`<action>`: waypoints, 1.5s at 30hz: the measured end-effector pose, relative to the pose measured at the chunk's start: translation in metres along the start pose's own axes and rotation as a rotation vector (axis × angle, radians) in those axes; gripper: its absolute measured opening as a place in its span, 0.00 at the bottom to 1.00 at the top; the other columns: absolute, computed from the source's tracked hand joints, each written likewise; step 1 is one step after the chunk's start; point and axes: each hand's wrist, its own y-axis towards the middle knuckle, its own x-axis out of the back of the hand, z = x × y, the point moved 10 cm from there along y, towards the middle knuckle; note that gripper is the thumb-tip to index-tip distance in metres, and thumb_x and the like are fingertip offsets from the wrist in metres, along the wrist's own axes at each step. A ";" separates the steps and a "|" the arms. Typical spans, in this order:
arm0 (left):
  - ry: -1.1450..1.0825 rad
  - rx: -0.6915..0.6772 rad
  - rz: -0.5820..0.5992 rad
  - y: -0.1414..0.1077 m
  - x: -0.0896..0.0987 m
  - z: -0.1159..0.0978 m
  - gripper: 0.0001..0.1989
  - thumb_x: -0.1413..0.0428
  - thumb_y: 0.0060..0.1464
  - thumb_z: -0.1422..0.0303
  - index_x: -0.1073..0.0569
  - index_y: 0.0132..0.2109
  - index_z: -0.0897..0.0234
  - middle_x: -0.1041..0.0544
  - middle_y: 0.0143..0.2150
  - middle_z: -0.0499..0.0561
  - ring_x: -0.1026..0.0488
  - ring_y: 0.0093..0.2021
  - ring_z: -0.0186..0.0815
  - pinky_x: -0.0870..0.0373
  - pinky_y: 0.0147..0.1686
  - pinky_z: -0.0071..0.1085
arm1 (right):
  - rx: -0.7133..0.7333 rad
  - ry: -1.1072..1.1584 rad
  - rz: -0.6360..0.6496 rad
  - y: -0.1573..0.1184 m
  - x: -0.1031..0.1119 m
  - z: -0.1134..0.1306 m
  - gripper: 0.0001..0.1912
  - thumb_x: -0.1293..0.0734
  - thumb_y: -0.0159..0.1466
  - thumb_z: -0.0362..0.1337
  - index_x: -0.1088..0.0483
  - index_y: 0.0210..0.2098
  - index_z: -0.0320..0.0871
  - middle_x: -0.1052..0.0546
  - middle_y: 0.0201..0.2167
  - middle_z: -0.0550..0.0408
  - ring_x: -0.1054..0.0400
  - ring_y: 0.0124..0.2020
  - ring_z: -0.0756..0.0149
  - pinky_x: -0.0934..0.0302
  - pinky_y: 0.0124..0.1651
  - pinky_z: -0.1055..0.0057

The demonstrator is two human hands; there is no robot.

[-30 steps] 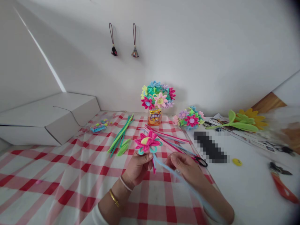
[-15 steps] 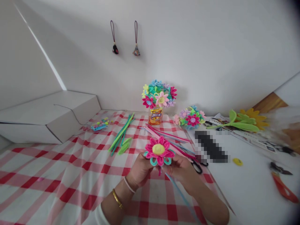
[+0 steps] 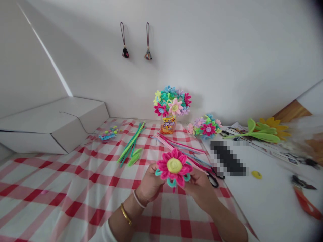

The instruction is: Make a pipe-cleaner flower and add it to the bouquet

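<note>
A pink pipe-cleaner flower (image 3: 165, 174) with a yellow centre and teal loops under its petals faces me, held up between both hands over the cloth. My left hand (image 3: 151, 183) is closed on it from the left, fingertips partly hidden behind the petals. From the right, my right hand (image 3: 202, 190) pinches beneath the bloom, its fingertips also hidden. A short pink end pokes out below the petals. Just behind the right hand lie the black handles of scissors (image 3: 214, 181) and a bundle of pink, blue and white pipe cleaners (image 3: 186, 147).
Green pipe cleaners (image 3: 131, 144) lie left on the checked cloth (image 3: 83, 191). Behind stands a bottle (image 3: 168, 126) of pipe-cleaner flowers; another bouquet (image 3: 208, 127) lies right of it. A white box (image 3: 52, 124) is at left. Orange-handled pliers (image 3: 306, 203) rest far right.
The flower has tilted and turned in my hands, its face now appearing larger. The light-blue strand that hung below it toward the lower right is no longer visible.
</note>
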 end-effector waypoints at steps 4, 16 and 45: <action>0.027 0.050 0.063 0.000 -0.007 0.004 0.08 0.35 0.40 0.67 0.23 0.28 0.65 0.26 0.23 0.49 0.31 0.22 0.31 0.32 0.24 0.29 | -0.007 -0.014 -0.002 0.000 0.000 0.001 0.06 0.33 0.57 0.37 0.32 0.25 0.41 0.28 0.22 0.58 0.37 0.24 0.71 0.42 0.28 0.74; 0.418 -0.187 -0.015 0.002 -0.007 -0.037 0.09 0.36 0.38 0.72 0.27 0.16 0.64 0.26 0.19 0.50 0.29 0.29 0.39 0.33 0.32 0.32 | -0.074 -0.052 -0.085 0.000 0.014 -0.007 0.10 0.32 0.56 0.42 0.30 0.27 0.40 0.35 0.19 0.60 0.44 0.21 0.74 0.49 0.24 0.75; -0.026 0.067 0.031 -0.004 -0.012 -0.001 0.08 0.36 0.42 0.67 0.22 0.32 0.65 0.24 0.36 0.52 0.31 0.45 0.41 0.40 0.50 0.37 | 0.080 -0.342 -0.118 0.003 0.013 0.003 0.10 0.37 0.60 0.42 0.31 0.27 0.42 0.31 0.23 0.58 0.38 0.26 0.69 0.44 0.30 0.73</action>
